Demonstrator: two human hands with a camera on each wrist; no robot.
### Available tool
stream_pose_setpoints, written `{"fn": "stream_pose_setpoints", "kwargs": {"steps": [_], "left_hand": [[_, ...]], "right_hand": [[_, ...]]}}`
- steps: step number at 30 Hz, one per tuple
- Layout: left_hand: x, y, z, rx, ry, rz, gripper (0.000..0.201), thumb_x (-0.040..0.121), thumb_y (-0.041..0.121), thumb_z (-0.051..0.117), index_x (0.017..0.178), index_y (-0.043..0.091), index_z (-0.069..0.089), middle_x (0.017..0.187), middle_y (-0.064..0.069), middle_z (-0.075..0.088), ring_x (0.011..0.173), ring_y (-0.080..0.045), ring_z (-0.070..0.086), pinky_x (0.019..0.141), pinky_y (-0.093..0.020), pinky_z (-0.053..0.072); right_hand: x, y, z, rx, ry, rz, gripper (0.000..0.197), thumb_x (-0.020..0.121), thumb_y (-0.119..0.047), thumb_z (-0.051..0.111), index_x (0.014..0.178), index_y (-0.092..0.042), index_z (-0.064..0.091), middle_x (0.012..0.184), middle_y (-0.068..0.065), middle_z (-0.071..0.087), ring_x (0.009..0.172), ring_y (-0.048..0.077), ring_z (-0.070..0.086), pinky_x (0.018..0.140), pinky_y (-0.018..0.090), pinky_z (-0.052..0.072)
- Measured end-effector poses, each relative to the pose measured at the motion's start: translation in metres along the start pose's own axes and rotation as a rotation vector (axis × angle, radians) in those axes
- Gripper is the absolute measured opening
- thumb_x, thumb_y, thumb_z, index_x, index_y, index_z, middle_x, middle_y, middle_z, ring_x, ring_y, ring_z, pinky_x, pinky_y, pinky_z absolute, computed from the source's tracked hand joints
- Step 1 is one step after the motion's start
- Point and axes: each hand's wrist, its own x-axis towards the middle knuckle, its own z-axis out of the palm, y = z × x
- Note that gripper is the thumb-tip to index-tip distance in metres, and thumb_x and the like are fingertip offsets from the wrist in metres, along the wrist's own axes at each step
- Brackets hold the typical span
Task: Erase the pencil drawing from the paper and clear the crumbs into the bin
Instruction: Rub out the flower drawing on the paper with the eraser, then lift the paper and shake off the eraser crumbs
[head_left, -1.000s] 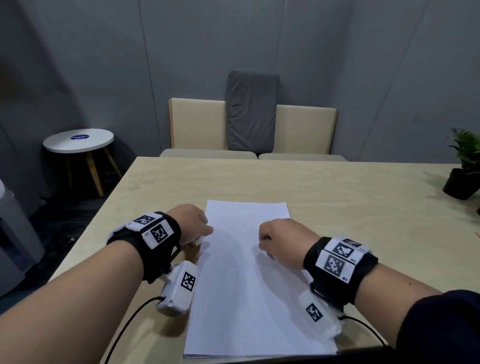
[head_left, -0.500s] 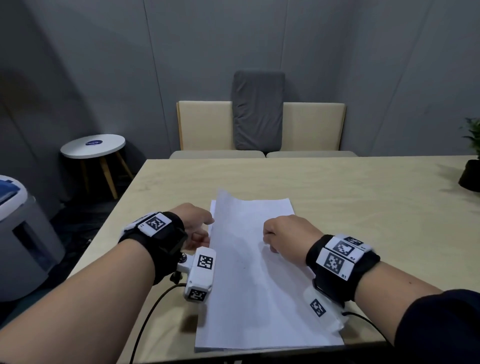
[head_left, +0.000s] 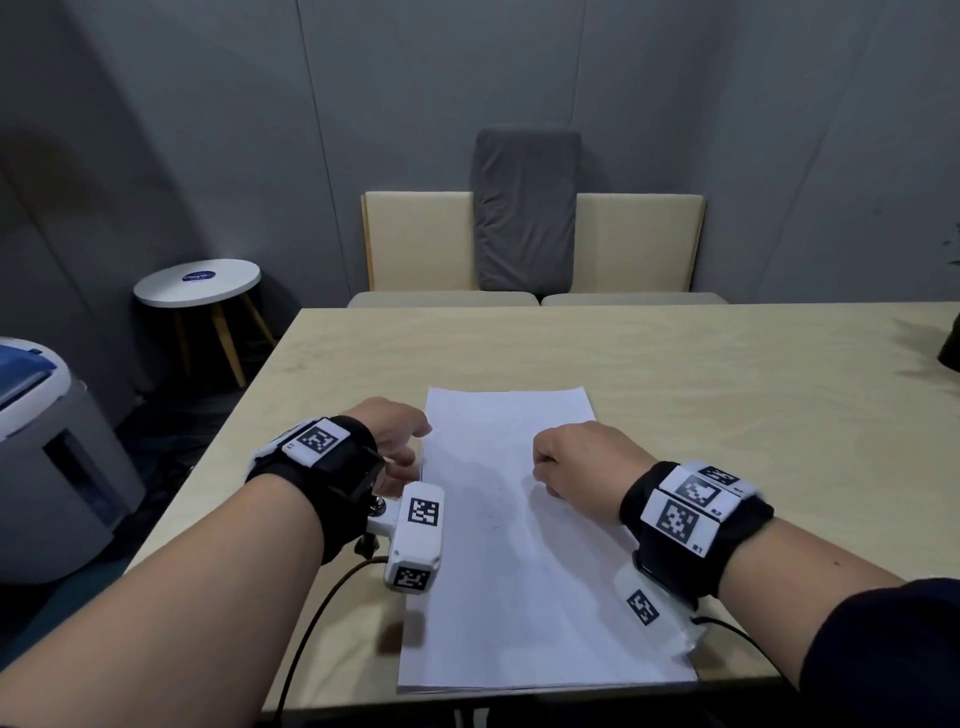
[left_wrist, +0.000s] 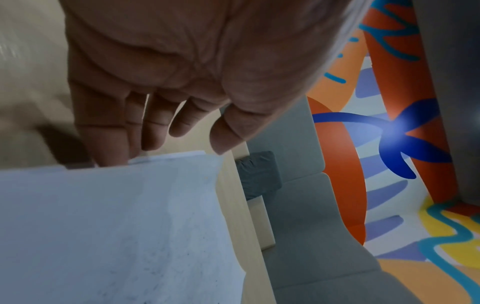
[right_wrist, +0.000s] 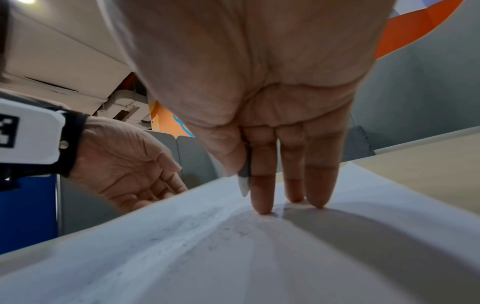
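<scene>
1. Here, the paper (head_left: 524, 525) lay flat on the wooden table (head_left: 727, 395), its near edge at the table's near edge, likely so both hands could reach it.
2. The left hand (head_left: 387, 441) sat at the paper's left edge, fingers (left_wrist: 153, 127) loosely extended and touching that edge; it gripped nothing that I could see, and seemed placed to lift the sheet.
3. The right hand (head_left: 574, 460) rested on the paper right of its middle, three fingertips (right_wrist: 262, 197) pressed down to pin it, while thumb and forefinger pinched a small white eraser (right_wrist: 244, 185) just above the sheet.
4. Faint grey smudges and specks (right_wrist: 207, 232) lay near the paper's centre; the drawing looked mostly rubbed out, so clearing the crumbs was probably the step in hand.
5. A grey-and-white bin (head_left: 47, 457) stood on the floor well left of the paper.
</scene>
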Motion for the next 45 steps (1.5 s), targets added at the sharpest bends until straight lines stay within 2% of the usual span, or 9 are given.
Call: {"fn": "stream_pose_setpoints", "kwargs": {"steps": [7,11,14,18,24,29,31,34,45], "left_hand": [[0.004,-0.002,0.005,-0.015,-0.051,-0.008,0.019,0.096,0.013,0.05,0.079,0.007,0.044,0.081,-0.016,0.056,0.052,-0.022,0.048,0.057,-0.028,0.041],[0.0,-0.003,0.013,0.117,-0.065,0.022,0.01,0.09,0.011,0.056,0.089,0.001,0.058,0.086,-0.019,0.056,0.07,-0.031,0.055,0.077,-0.042,0.049],[-0.003,-0.005,0.015,0.307,-0.001,0.1,0.007,0.088,0.003,0.059,0.082,0.0,0.059,0.08,-0.019,0.058,0.077,-0.033,0.055,0.069,-0.04,0.049],[-0.001,-0.01,0.013,0.547,-0.023,0.179,0.008,0.09,0.003,0.062,0.084,0.004,0.057,0.093,-0.014,0.057,0.086,-0.026,0.053,0.086,-0.04,0.054],[-0.002,-0.011,0.009,0.823,-0.011,0.298,0.013,0.091,0.011,0.062,0.096,-0.001,0.06,0.087,-0.009,0.051,0.083,-0.022,0.046,0.05,-0.026,0.031],[0.007,-0.012,0.007,0.72,-0.018,0.296,0.017,0.091,0.011,0.064,0.099,-0.003,0.061,0.085,-0.021,0.054,0.085,-0.023,0.046,0.063,-0.027,0.036],[0.012,-0.015,0.004,0.633,-0.021,0.29,0.012,0.087,0.008,0.067,0.083,0.002,0.058,0.075,-0.01,0.051,0.082,-0.024,0.047,0.066,-0.028,0.037],[0.021,-0.02,0.001,0.526,-0.024,0.266,0.032,0.082,0.003,0.068,0.063,0.012,0.045,0.066,-0.004,0.047,0.074,-0.025,0.047,0.065,-0.028,0.037],[0.02,-0.023,-0.002,0.49,-0.012,0.3,0.031,0.081,0.003,0.067,0.062,0.014,0.044,0.063,-0.001,0.046,0.058,-0.019,0.043,0.048,-0.021,0.028]], "right_hand": [[-0.001,0.0,0.0,0.006,0.0,-0.003,0.016,0.096,-0.023,0.048,0.087,-0.019,0.06,0.091,0.001,0.069,0.087,0.023,0.06,0.066,0.031,0.043],[-0.002,0.001,0.001,0.014,-0.004,0.002,0.016,0.096,-0.024,0.048,0.089,-0.019,0.061,0.091,0.001,0.068,0.088,0.023,0.06,0.066,0.031,0.043],[-0.003,0.001,0.001,0.028,0.006,0.004,0.014,0.096,-0.025,0.049,0.09,-0.017,0.059,0.091,0.001,0.067,0.087,0.024,0.06,0.064,0.031,0.041],[-0.002,-0.001,-0.002,0.047,-0.022,-0.007,0.012,0.095,-0.025,0.053,0.089,-0.016,0.059,0.083,-0.001,0.065,0.083,0.023,0.059,0.065,0.031,0.044],[0.006,0.005,-0.008,0.109,-0.111,0.039,0.019,0.092,-0.013,0.051,0.091,-0.017,0.069,0.077,-0.011,0.065,0.073,0.011,0.057,0.063,0.025,0.044],[0.009,0.01,-0.011,0.114,-0.087,0.03,0.007,0.087,-0.018,0.058,0.087,-0.023,0.062,0.084,-0.013,0.061,0.074,0.008,0.056,0.061,0.026,0.044],[0.009,0.009,-0.008,0.103,-0.07,0.02,0.004,0.087,-0.019,0.058,0.084,-0.02,0.06,0.082,-0.011,0.064,0.072,0.01,0.056,0.061,0.029,0.044],[0.01,0.007,-0.006,0.074,-0.051,0.012,0.007,0.089,-0.021,0.056,0.084,-0.019,0.06,0.084,-0.006,0.066,0.072,0.013,0.055,0.063,0.031,0.044],[0.001,0.015,-0.008,0.0,-0.066,0.036,0.007,0.089,-0.019,0.053,0.084,-0.021,0.057,0.08,-0.007,0.06,0.072,0.014,0.052,0.061,0.03,0.042]]}}
